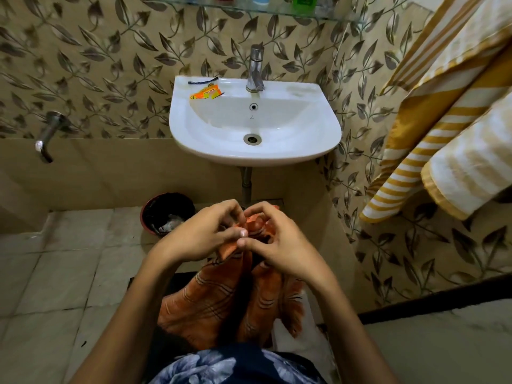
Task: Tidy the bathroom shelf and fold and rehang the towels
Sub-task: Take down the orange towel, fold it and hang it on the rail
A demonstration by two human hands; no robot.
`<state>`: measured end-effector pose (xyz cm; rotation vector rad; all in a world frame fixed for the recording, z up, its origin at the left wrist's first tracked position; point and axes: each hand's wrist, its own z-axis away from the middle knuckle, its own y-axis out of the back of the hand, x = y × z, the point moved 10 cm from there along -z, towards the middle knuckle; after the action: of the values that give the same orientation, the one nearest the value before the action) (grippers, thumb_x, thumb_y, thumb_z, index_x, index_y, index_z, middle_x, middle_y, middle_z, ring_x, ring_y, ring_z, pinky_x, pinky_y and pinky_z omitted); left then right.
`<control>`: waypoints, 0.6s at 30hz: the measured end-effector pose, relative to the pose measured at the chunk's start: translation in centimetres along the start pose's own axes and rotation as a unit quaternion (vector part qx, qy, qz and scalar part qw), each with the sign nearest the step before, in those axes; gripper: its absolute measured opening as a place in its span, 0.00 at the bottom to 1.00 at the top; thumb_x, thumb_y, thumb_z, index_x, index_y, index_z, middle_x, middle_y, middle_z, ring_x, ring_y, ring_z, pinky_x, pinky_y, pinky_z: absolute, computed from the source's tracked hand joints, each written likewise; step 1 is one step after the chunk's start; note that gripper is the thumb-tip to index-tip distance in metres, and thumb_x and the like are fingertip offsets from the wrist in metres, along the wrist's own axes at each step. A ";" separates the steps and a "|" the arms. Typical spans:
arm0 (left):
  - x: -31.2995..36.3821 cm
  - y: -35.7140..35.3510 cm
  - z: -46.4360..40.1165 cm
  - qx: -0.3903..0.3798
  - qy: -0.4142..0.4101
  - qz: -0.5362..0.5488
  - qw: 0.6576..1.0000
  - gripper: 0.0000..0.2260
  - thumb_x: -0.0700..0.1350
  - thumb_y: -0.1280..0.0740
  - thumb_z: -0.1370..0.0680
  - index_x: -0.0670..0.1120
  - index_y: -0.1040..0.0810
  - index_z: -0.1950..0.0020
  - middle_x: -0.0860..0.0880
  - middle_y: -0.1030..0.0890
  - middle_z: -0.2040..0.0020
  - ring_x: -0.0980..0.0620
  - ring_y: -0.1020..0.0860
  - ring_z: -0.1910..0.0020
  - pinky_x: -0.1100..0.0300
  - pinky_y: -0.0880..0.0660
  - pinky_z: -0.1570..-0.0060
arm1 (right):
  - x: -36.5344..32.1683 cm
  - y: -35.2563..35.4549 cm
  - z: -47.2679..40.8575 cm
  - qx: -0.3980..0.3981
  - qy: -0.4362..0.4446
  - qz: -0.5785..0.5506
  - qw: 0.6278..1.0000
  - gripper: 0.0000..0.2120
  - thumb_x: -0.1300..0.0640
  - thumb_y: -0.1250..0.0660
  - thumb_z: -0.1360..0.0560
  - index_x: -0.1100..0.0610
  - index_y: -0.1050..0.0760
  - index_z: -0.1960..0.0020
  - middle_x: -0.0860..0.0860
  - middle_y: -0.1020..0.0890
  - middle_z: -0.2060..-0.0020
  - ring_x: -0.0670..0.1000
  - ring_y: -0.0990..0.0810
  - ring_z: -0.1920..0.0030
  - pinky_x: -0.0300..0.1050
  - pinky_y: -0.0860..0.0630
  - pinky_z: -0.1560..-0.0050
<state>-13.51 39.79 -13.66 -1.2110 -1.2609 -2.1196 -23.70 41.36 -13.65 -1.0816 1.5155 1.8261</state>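
Both hands, left (194, 236) & right (279, 239), fingers pinching orange towel (210, 297) at top edge; soft, limp, light; hold by corners.

Nothing here I can properly read: the orange sachet (206, 93) on my sink's (318, 151) rim carries printed lettering, but it's too small and blurred to make out, and the bottles on the glass shelf (277, 11) are cut off.

Home bathroom, shown by wall-hung white sink (318, 139) w/ tap (255, 69), leaf-patterned tiles (91, 59), glass shelf (277, 11), hung striped towels (454, 128).
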 end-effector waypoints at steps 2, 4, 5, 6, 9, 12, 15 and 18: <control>-0.6 0.2 0.3 -0.003 0.027 0.075 0.997 0.05 0.41 0.34 0.24 0.46 0.27 0.50 0.46 0.18 0.60 0.53 0.20 0.64 0.61 0.23 0.66 | 0.1 -0.7 -0.1 -0.006 -0.012 -0.049 0.999 0.15 0.49 0.29 0.29 0.44 0.28 0.45 0.46 0.20 0.49 0.44 0.21 0.48 0.50 0.23 0.45; -1.2 0.3 0.6 -0.006 0.058 0.136 0.989 0.05 0.37 0.33 0.25 0.44 0.26 0.52 0.45 0.19 0.63 0.54 0.20 0.66 0.65 0.24 0.69 | 0.1 -1.2 -0.1 -0.028 -0.017 -0.084 0.996 0.11 0.54 0.32 0.26 0.46 0.27 0.45 0.49 0.20 0.47 0.43 0.21 0.51 0.45 0.22 0.47; -1.6 0.3 0.7 -0.008 0.077 0.155 0.985 0.04 0.36 0.33 0.25 0.44 0.24 0.54 0.44 0.19 0.63 0.54 0.20 0.67 0.65 0.24 0.69 | 0.1 -1.5 -0.1 -0.046 -0.019 -0.094 0.994 0.11 0.57 0.34 0.25 0.46 0.27 0.45 0.51 0.21 0.46 0.42 0.21 0.53 0.41 0.23 0.50; -1.9 0.2 0.8 -0.012 0.095 0.169 0.981 0.04 0.35 0.33 0.26 0.43 0.23 0.55 0.43 0.18 0.62 0.54 0.20 0.66 0.65 0.23 0.68 | 0.1 -1.7 -0.1 -0.063 -0.021 -0.101 0.993 0.13 0.61 0.35 0.24 0.44 0.27 0.46 0.52 0.22 0.45 0.41 0.21 0.55 0.37 0.24 0.54; -2.7 -0.2 1.1 -0.009 0.137 0.207 0.969 0.04 0.32 0.33 0.27 0.38 0.20 0.56 0.42 0.18 0.64 0.55 0.19 0.68 0.65 0.21 0.67 | 0.0 -2.0 0.0 -0.094 -0.027 -0.134 0.986 0.20 0.67 0.40 0.25 0.41 0.27 0.48 0.48 0.23 0.47 0.38 0.23 0.60 0.31 0.27 0.61; -3.2 -0.1 1.4 0.011 0.163 0.229 0.960 0.04 0.31 0.33 0.27 0.37 0.19 0.57 0.43 0.18 0.66 0.56 0.19 0.71 0.67 0.23 0.71 | -0.2 -2.0 0.0 -0.085 -0.010 -0.152 0.985 0.20 0.68 0.40 0.24 0.42 0.29 0.47 0.30 0.24 0.60 0.33 0.25 0.63 0.27 0.29 0.61; -3.7 -0.1 1.6 0.022 0.180 0.229 0.956 0.04 0.32 0.32 0.27 0.38 0.18 0.57 0.43 0.17 0.63 0.56 0.18 0.70 0.67 0.23 0.71 | 0.3 -1.2 -0.2 0.000 -0.011 -0.177 0.984 0.19 0.66 0.34 0.26 0.42 0.27 0.49 0.36 0.24 0.60 0.36 0.26 0.62 0.36 0.27 0.54; -4.2 -0.1 1.6 0.038 0.190 0.232 0.953 0.04 0.33 0.31 0.28 0.40 0.17 0.58 0.44 0.17 0.64 0.57 0.19 0.71 0.67 0.23 0.71 | 1.7 0.1 0.1 0.119 -0.052 -0.255 0.958 0.17 0.67 0.29 0.29 0.45 0.26 0.52 0.44 0.27 0.59 0.44 0.27 0.58 0.47 0.26 0.50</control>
<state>-10.49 40.77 -16.88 -0.8972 -0.7872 -1.8196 -24.66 41.30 -15.00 -1.1108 1.2119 1.2919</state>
